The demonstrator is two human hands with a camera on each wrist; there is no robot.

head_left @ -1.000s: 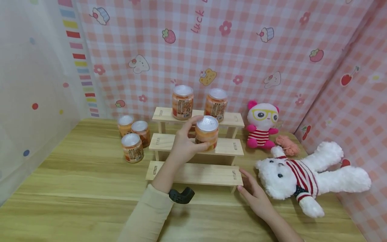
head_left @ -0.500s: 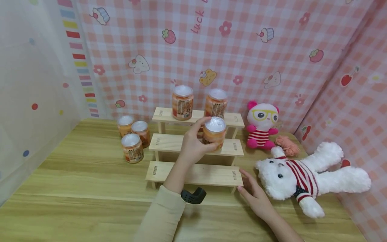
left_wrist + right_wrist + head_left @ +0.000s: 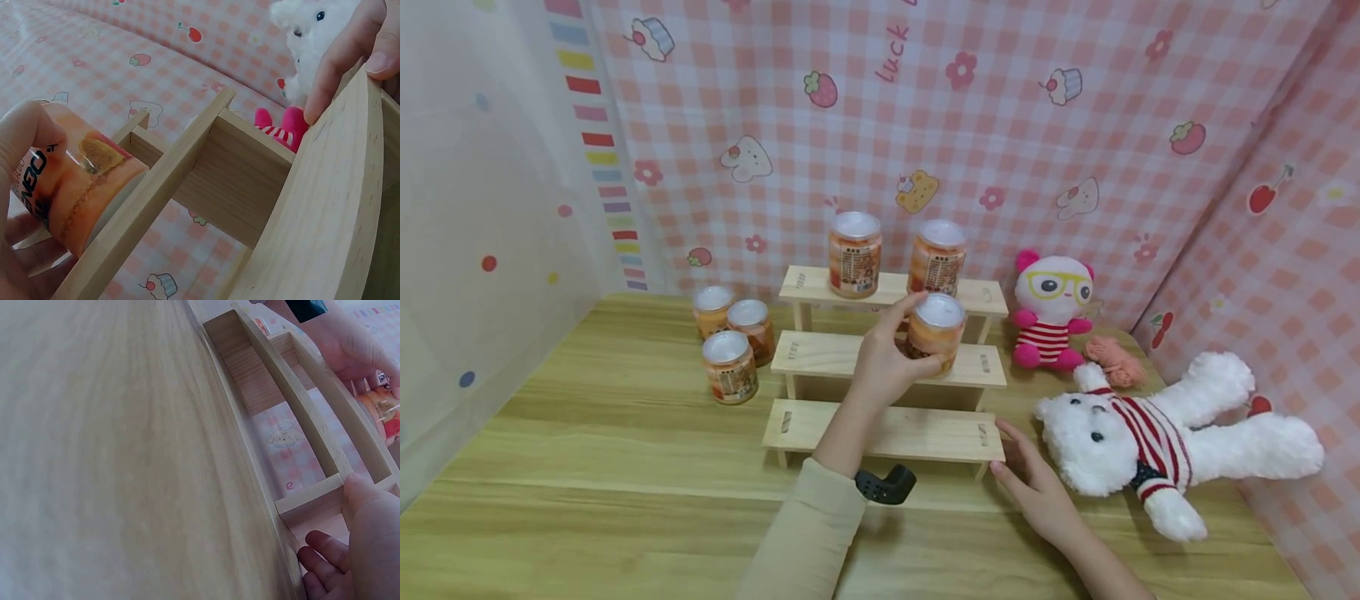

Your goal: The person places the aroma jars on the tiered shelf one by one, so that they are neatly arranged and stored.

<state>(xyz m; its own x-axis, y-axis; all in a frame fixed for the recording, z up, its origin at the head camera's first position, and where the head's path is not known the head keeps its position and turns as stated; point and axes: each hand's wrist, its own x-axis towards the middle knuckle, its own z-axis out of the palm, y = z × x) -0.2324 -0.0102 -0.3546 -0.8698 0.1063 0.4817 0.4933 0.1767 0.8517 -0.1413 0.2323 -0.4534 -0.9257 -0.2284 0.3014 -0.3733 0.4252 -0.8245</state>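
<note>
My left hand (image 3: 886, 360) grips an orange-labelled can (image 3: 936, 333) with a silver lid, thumb on the near side and fingers round the far side. The can stands upright at the middle tier of a three-tier wooden display stand (image 3: 820, 354); in the left wrist view the base of the can (image 3: 94, 181) meets the board's edge. My right hand (image 3: 1037, 492) holds the right end of the lowest tier, its thumb at the front edge and index finger at the end. Two similar cans, a left one (image 3: 854, 258) and a right one (image 3: 937, 257), stand on the top tier.
Several cans (image 3: 730, 371) stand grouped on the wooden table (image 3: 625, 467) left of the stand. To its right are a pink-and-white panda doll (image 3: 1051, 308), a ball of pink yarn (image 3: 1114, 360) and a white plush bear (image 3: 1157, 437). A checked curtain (image 3: 1037, 150) hangs behind.
My left hand has carried the can to the right along the middle tier, mostly in the first half second. My right hand has stayed at the stand's end.
</note>
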